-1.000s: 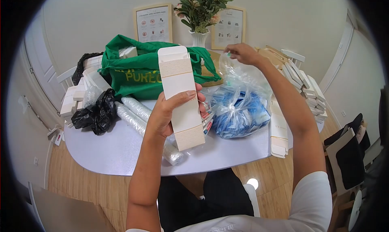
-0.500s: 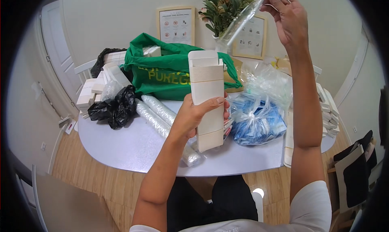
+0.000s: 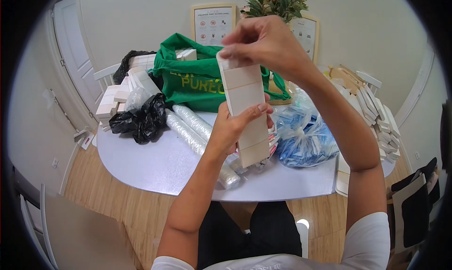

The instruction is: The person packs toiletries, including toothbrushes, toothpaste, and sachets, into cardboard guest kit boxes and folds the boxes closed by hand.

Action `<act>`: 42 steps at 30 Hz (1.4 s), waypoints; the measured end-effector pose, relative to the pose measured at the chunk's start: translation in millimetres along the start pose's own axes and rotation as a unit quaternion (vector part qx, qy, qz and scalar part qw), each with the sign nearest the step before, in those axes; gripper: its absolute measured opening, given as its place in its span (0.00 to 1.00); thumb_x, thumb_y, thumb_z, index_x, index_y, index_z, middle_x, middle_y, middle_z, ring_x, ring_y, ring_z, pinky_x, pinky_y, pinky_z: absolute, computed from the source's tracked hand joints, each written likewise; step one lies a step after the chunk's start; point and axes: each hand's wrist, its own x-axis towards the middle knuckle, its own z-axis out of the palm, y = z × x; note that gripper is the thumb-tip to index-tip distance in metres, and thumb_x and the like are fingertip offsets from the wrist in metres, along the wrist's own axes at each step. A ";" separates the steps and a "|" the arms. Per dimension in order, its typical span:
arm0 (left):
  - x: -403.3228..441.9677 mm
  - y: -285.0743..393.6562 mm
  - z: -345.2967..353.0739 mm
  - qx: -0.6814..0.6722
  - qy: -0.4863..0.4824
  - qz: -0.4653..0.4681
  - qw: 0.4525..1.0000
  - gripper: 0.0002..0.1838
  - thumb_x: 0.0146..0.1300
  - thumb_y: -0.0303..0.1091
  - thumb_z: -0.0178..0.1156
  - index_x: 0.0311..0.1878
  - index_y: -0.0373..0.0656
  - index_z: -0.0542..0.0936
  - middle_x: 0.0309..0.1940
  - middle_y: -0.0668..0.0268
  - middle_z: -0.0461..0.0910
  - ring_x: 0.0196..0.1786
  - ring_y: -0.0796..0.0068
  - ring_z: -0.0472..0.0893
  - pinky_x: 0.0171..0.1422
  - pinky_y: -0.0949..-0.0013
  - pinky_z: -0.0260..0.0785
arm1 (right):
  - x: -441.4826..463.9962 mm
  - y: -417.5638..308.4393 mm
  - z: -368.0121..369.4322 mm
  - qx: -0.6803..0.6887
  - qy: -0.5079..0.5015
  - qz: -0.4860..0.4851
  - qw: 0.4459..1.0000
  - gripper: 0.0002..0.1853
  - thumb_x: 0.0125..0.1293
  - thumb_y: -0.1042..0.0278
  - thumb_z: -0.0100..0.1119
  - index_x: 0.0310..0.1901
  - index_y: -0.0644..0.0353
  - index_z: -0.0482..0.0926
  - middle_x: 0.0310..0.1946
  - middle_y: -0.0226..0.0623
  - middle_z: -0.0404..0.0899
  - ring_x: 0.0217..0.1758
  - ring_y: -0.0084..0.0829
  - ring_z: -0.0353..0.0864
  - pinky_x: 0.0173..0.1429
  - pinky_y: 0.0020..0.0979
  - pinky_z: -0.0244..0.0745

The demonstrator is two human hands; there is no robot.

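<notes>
A long cream box (image 3: 249,88), open at its top end, stands nearly upright in my left hand (image 3: 240,124), whose thumb lies across its front. Over the box's open top is my right hand (image 3: 263,41), fingers bent and pinched at the opening; something clear and pale shows faintly beneath them, mostly hidden. Behind and right of the box, a clear plastic bag of blue packets (image 3: 308,140) rests on the table.
The white table (image 3: 136,168) holds a green cloth bag (image 3: 195,84), bubble-wrap rolls (image 3: 188,131), a black plastic bag (image 3: 143,119) and stacked white boxes (image 3: 376,110) at right. Frames and a plant (image 3: 278,4) stand behind.
My right hand rose from the clear bag with a clear plastic piece, then came down to the top of the box. The view has shifted; my left hand still holds the box.
</notes>
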 end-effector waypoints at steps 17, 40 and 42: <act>9.0 11.3 -27.9 0.084 0.169 0.201 0.961 0.16 0.55 0.31 0.61 0.44 0.29 0.74 0.28 0.56 0.78 0.30 0.66 0.80 0.36 0.67 0.74 | 40.7 2.9 77.9 -0.344 0.025 -0.198 0.917 0.22 0.59 0.46 0.57 0.33 0.60 0.84 0.28 0.39 0.83 0.30 0.43 0.80 0.43 0.46 0.67; 9.7 2.3 -18.2 0.083 0.148 0.118 0.978 0.21 0.53 0.33 0.64 0.47 0.30 0.75 0.31 0.59 0.80 0.29 0.68 0.81 0.33 0.68 0.74 | -72.7 166.2 -5.6 -0.222 -0.401 0.328 0.826 0.11 0.39 0.79 0.54 0.27 0.61 0.83 0.15 0.27 0.74 0.15 0.21 0.68 0.19 0.27 0.61; 9.6 3.9 -17.6 0.077 0.144 0.110 0.980 0.21 0.53 0.34 0.64 0.48 0.30 0.75 0.31 0.59 0.79 0.29 0.68 0.81 0.33 0.68 0.74 | -77.5 168.7 -7.1 -0.171 -0.347 0.348 0.854 0.11 0.39 0.79 0.55 0.27 0.62 0.83 0.15 0.28 0.75 0.15 0.21 0.68 0.19 0.27 0.61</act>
